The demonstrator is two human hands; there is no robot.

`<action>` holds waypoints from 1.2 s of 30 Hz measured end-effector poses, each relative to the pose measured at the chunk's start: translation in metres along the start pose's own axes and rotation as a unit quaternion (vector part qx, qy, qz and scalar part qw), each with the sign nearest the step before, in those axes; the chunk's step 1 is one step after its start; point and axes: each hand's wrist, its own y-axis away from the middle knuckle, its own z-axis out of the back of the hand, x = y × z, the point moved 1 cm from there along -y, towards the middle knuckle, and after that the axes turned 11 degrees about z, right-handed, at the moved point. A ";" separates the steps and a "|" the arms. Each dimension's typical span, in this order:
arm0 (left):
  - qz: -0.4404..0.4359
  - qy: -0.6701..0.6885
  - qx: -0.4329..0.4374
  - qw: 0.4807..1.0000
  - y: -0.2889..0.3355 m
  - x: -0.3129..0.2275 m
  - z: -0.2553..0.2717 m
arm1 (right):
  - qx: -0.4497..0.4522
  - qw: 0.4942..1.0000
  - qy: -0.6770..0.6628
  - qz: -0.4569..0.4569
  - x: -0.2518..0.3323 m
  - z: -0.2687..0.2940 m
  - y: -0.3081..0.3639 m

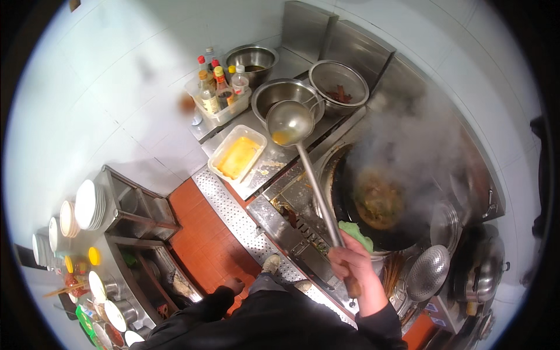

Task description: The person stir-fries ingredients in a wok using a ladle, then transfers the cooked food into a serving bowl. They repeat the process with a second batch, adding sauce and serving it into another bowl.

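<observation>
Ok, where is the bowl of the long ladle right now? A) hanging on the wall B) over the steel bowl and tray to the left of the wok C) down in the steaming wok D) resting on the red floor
B: the ladle, gripped by the right hand, has its bowl raised beside the steel bowl and above the tray, well clear of the steaming wok.

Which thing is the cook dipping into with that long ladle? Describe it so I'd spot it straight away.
Start at the steaming black wok on the stove and follow the ladle, held in the right hand, up its long handle. Its bowl hangs over the steel counter, at the front rim of a steel bowl. This bowl is the middle one of three, nearest the rectangular white tub of yellow stuff.
</observation>
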 end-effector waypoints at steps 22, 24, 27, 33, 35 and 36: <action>0.033 0.090 0.102 0.990 -0.040 0.049 -0.009 | -0.193 0.942 0.218 0.165 -0.002 0.062 0.062; 0.011 0.060 0.104 0.993 -0.048 0.050 -0.010 | -0.268 0.925 0.210 0.169 0.001 0.084 0.080; -0.002 -0.001 0.103 0.995 -0.058 0.050 -0.007 | -0.317 0.916 0.188 0.159 0.004 0.117 0.093; -0.092 -0.035 0.097 0.990 -0.061 0.028 0.013 | -0.349 0.918 0.121 0.145 -0.010 0.152 0.098; -0.191 -0.117 0.056 0.973 -0.060 0.015 0.018 | -0.349 0.918 0.124 0.145 -0.012 0.154 0.097; -0.326 -0.231 0.009 0.917 -0.058 0.009 0.018 | -0.344 0.920 0.115 0.146 -0.013 0.155 0.097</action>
